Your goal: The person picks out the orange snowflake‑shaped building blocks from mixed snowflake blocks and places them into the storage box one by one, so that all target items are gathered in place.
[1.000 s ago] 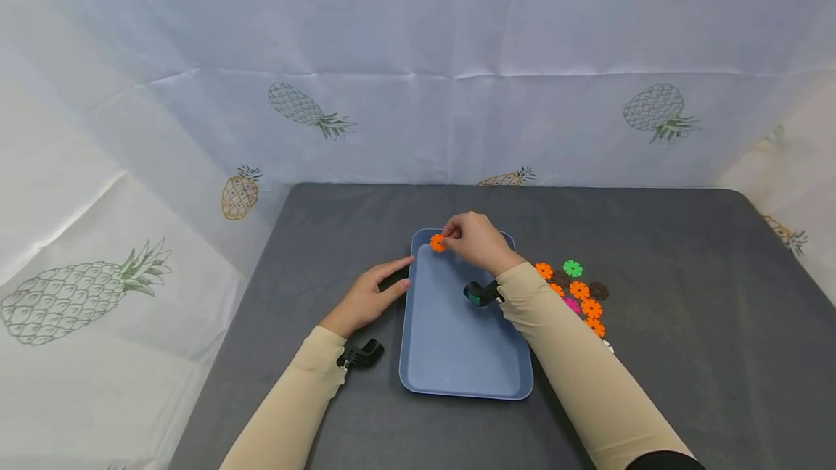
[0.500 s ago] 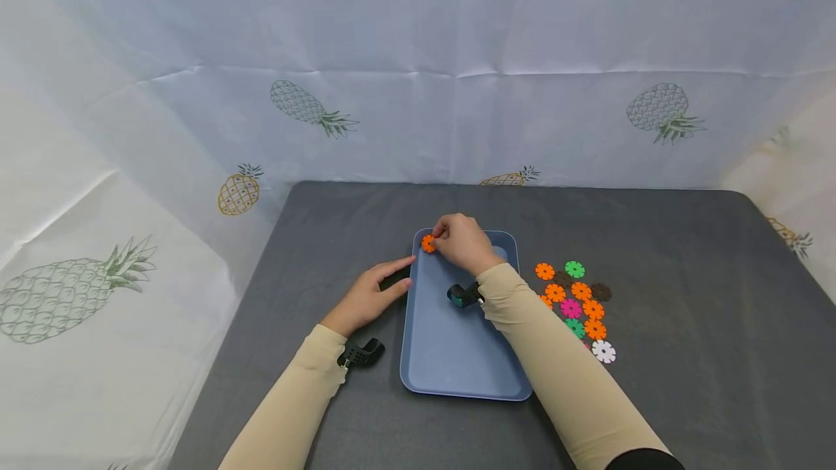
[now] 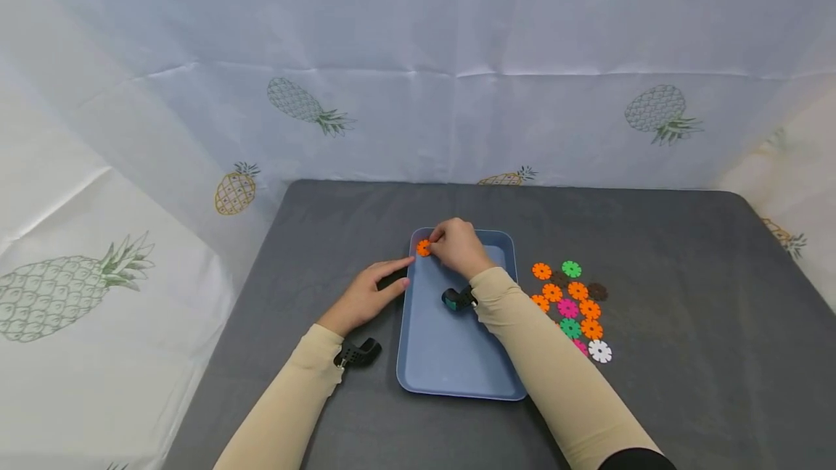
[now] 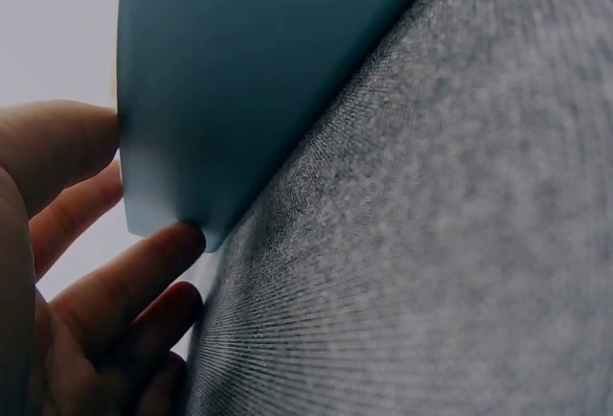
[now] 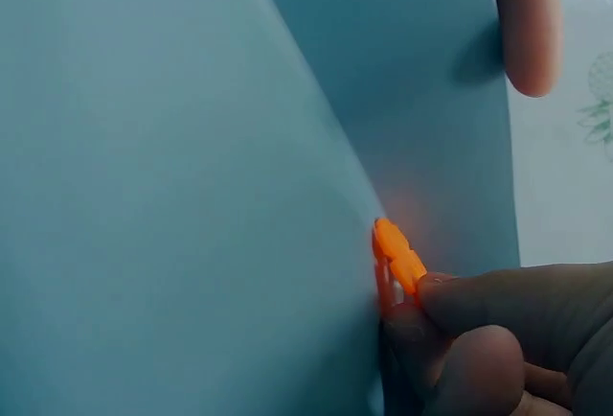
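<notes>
My right hand (image 3: pixel 459 246) pinches an orange notched disc (image 5: pixel 400 255) between thumb and fingertips. In the head view the orange disc shows flat-on at the far left corner of the blue tray (image 3: pixel 457 354); in the right wrist view its edge is right at the tray floor, by the side wall. My left hand (image 3: pixel 366 294) lies at the tray's left side, fingers extended and spread. Its thumb and fingertips touch the outer wall and rim in the left wrist view. A fingertip (image 5: pixel 530 61) of it shows over the rim in the right wrist view.
Right of the tray lies a loose group of notched discs: several orange, plus green (image 3: pixel 571 269), brown (image 3: pixel 597 291), pink (image 3: pixel 568 308) and white (image 3: pixel 599 351) ones. My right forearm (image 3: pixel 555 361) crosses the tray's right edge and partly covers them. A pineapple-print cloth (image 3: pixel 418 122) hangs behind the grey table (image 3: pixel 686 325).
My right hand has moved left and slightly nearer with the orange disc, into the tray's far left corner. More loose discs show as the forearm shifts left. The left hand stays at the rim.
</notes>
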Demonstrator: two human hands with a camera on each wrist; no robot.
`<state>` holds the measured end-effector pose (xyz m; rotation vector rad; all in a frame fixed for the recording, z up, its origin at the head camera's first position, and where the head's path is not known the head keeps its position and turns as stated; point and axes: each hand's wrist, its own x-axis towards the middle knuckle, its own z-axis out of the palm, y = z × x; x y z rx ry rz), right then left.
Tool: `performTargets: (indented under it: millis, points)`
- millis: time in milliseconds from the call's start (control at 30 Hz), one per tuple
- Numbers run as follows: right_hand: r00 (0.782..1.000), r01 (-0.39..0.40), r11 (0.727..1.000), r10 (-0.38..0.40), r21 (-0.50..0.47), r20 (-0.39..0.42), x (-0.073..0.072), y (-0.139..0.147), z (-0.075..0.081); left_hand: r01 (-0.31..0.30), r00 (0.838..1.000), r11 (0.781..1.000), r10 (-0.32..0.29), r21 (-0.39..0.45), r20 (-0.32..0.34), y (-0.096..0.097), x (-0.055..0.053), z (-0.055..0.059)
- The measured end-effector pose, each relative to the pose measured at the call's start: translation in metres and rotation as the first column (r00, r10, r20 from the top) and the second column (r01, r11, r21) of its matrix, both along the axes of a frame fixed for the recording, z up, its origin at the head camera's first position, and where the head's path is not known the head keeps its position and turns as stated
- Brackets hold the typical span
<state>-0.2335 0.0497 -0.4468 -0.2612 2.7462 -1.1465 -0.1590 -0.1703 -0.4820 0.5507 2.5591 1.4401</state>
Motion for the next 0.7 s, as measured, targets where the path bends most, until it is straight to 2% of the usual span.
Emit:
performTargets:
  millis: [133,267,400,567,700]
  points:
    - [0.999,0.025,1.000,-0.025,-0.006,0.021,0.003,-0.001,-0.004,0.002,1.000,1.000,-0.002,-0.009,0.019,0.000,0.002,-0.001]
    - [0.999,0.032,0.999,-0.032,-0.018,0.003,0.005,-0.006,-0.007,-0.003,1.000,1.000,0.003,0.001,0.021,-0.001,0.003,0.000]
    - [0.998,0.014,1.000,-0.014,0.001,-0.061,0.007,-0.011,-0.006,-0.008,1.000,1.000,0.008,0.003,0.016,-0.002,0.003,0.003]
    - [0.987,0.018,0.996,-0.004,0.086,-0.162,0.010,-0.016,-0.004,-0.003,1.000,1.000,0.003,-0.005,0.027,-0.001,0.001,0.003]
    - [0.982,0.029,0.991,-0.004,0.132,-0.186,0.011,-0.017,-0.003,-0.004,1.000,1.000,0.004,-0.007,0.031,0.002,-0.001,0.002]
